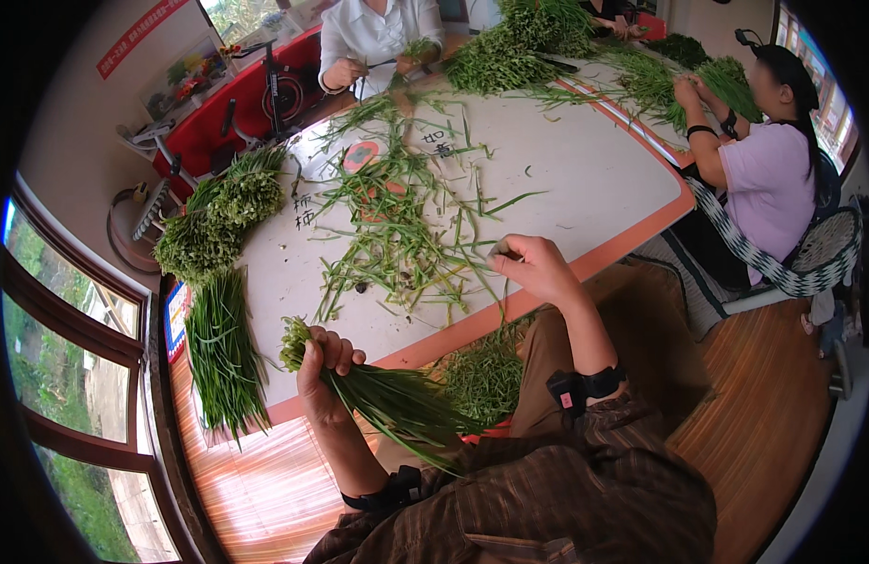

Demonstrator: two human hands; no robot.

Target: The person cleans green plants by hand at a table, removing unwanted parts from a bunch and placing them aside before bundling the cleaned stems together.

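My left hand [328, 366] is closed around a bunch of green leafy stalks, likely Chinese chives [399, 402]. Their pale cut ends stick out above my fist, and the long leaves hang towards my lap. Over the table's near edge, my right hand [533, 264] is raised with thumb and fingertips close together; whether something thin is between them I cannot tell. Loose leaves and trimmings [399, 240] lie scattered on the white table [568, 162], just left of my right hand. At the table's left side lies a large pile of bunched stalks [226, 338].
Across the table a person in a white shirt [381, 35] handles stalks. Another person in a pink top [769, 176] sits at the right, hands on greens. More bunches [512, 56] are heaped at the far side. Trimmings [483, 374] fill a container below the near edge.
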